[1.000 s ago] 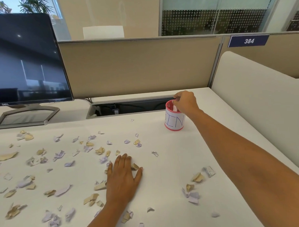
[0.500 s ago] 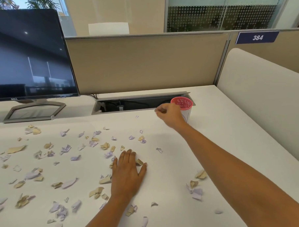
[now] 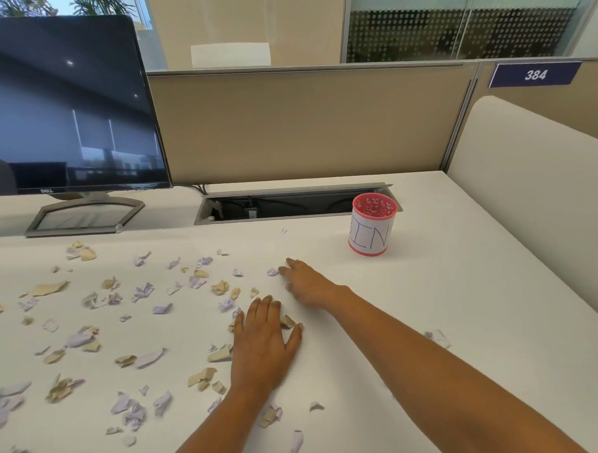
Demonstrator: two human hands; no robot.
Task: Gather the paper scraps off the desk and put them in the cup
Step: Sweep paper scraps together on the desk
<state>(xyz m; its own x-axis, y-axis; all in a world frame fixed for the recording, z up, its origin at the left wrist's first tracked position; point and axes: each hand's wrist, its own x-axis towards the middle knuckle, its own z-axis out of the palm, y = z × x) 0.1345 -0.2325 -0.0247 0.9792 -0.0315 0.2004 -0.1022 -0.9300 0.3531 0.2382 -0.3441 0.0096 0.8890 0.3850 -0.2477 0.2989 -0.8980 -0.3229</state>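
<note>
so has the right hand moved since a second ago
Yes. The right hand has left the rim of the cup and come down-left of it, now beside a purple scrap.

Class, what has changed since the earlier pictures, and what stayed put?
The right hand left the cup rim and came back down to the desk, reaching for a lilac scrap. The left hand stays flat on the scraps; the cup has not moved.

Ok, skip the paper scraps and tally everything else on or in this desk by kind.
Monitor: 1
Cup: 1
Cable slot: 1
Hands: 2, the left hand and the right hand
Total: 5
</note>
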